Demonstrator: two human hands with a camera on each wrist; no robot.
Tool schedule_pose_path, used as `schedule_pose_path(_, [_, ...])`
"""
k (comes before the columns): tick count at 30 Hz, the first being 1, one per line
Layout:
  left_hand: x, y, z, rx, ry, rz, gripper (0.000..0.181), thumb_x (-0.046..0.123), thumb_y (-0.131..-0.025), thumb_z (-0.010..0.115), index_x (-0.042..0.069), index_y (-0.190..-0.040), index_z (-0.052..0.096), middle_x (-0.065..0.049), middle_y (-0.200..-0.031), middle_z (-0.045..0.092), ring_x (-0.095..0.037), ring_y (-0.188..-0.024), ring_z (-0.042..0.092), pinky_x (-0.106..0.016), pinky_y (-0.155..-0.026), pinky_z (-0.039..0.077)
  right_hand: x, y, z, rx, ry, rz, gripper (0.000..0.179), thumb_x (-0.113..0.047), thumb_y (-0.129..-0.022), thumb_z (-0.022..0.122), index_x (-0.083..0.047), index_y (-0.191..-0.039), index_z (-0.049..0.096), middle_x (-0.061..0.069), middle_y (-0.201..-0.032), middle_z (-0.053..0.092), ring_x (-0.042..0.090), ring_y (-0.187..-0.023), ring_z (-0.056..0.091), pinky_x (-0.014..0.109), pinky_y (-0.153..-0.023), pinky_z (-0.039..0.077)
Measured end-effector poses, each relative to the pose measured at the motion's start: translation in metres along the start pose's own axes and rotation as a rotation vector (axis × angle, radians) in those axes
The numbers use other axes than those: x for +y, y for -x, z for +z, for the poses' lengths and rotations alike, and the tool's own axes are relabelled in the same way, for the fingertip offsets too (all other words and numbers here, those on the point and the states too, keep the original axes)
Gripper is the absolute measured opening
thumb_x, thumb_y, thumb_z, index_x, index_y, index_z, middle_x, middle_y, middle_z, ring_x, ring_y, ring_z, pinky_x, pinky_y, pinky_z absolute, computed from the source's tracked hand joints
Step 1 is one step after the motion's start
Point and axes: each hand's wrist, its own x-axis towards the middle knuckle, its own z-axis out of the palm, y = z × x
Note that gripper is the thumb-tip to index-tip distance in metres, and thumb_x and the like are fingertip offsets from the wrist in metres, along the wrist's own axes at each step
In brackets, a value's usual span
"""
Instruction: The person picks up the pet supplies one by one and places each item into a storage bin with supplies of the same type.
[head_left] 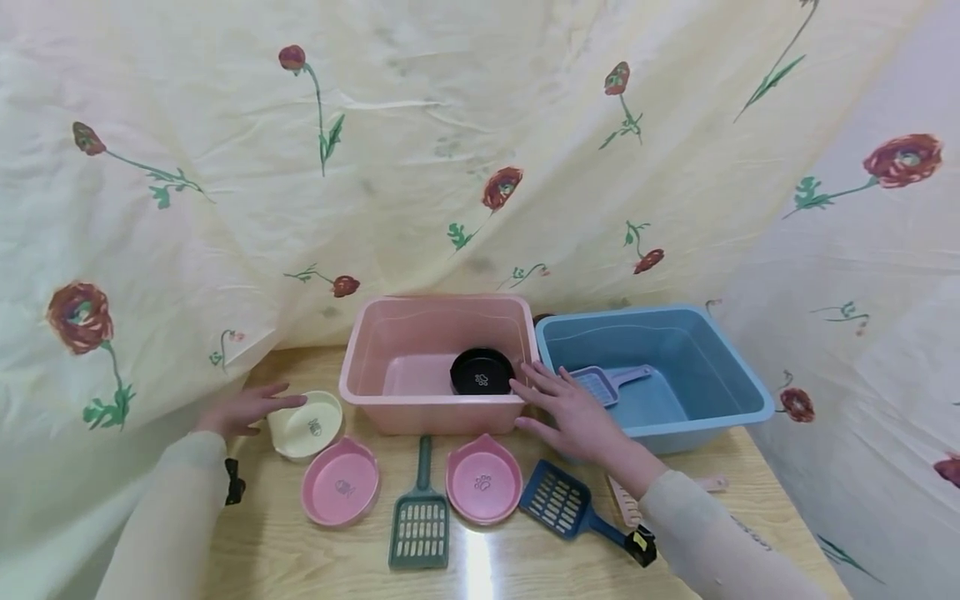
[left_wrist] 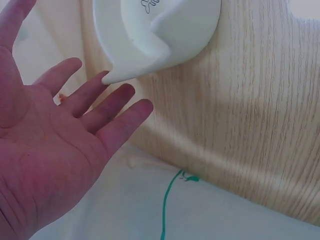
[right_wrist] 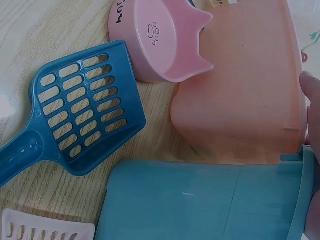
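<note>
My left hand (head_left: pixel 243 410) is beside a cream cat-eared bowl (head_left: pixel 318 427), with its fingers loosely extended. In the left wrist view a fingertip meets or nearly meets the tip of the bowl's ear; I cannot tell whether they touch. My right hand (head_left: pixel 573 417) spreads its fingers over the adjoining rims of a pink litter tub (head_left: pixel 420 412) and a blue litter tub (head_left: pixel 720 421), gripping nothing visible. Inside the pink tub stands a black bowl (head_left: pixel 480 362), near those fingertips. A purple slotted scoop (head_left: pixel 596 385) lies in the blue tub.
In front of the tubs are two pink cat-eared bowls (head_left: pixel 341 483) (head_left: pixel 483 483), a grey-green litter scoop (head_left: pixel 420 529) and a dark blue scoop (head_left: pixel 557 500). A pale pink scoop (right_wrist: pixel 47 227) is partly hidden under my right forearm. Flowered cloth (head_left: pixel 420 192) hangs behind the wooden table (head_left: pixel 300 558).
</note>
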Motion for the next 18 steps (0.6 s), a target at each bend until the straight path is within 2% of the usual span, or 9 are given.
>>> schedule_pose_path(5, [-0.0015, -0.0054, 0.0007, -0.012, 0.015, -0.004, 0.106, 0.061, -0.101, 0.063, -0.003, -0.168, 0.012, -0.036, -0.172, 0.002, -0.061, -0.155, 0.015, -0.071, -0.112, 0.046, -0.0020, 0.0003, -0.0006, -0.003, -0.010, 0.013, 0.068, -0.047, -0.103, 0.070, -0.024, -0.162, 0.048, 0.004, -0.174, 0.031, 0.033, -0.162, 0.025, 0.063, -0.129, 0.022])
schedule_pose_path(12, [-0.0010, -0.0068, 0.0027, -0.018, 0.081, -0.021, 0.102, 0.047, -0.101, 0.071, -0.003, -0.168, 0.012, -0.035, -0.172, 0.010, -0.064, -0.149, 0.025, -0.061, -0.100, 0.059, -0.0029, 0.0010, -0.0010, 0.000, -0.016, 0.016, 0.067, -0.047, -0.102, 0.070, -0.023, -0.161, 0.049, 0.005, -0.174, 0.032, 0.033, -0.162, 0.027, 0.062, -0.129, 0.022])
schedule_pose_path(16, [-0.0026, -0.0067, 0.0036, -0.018, 0.100, -0.020, 0.100, 0.040, -0.101, 0.073, -0.003, -0.168, 0.012, -0.037, -0.171, 0.008, -0.064, -0.148, 0.028, -0.055, -0.094, 0.063, -0.0027, 0.0011, -0.0014, -0.001, -0.012, 0.016, 0.067, -0.049, -0.103, 0.069, -0.024, -0.161, 0.049, 0.005, -0.174, 0.032, 0.032, -0.162, 0.027, 0.061, -0.130, 0.022])
schedule_pose_path(18, [-0.0035, -0.0076, 0.0034, -0.019, 0.103, -0.017, 0.097, 0.037, -0.102, 0.073, -0.003, -0.168, 0.014, -0.039, -0.169, 0.014, -0.064, -0.147, 0.031, -0.054, -0.091, 0.064, -0.0025, 0.0009, -0.0013, 0.000, -0.013, 0.013, 0.067, -0.049, -0.103, 0.069, -0.024, -0.161, 0.049, 0.005, -0.174, 0.032, 0.032, -0.162, 0.027, 0.061, -0.130, 0.021])
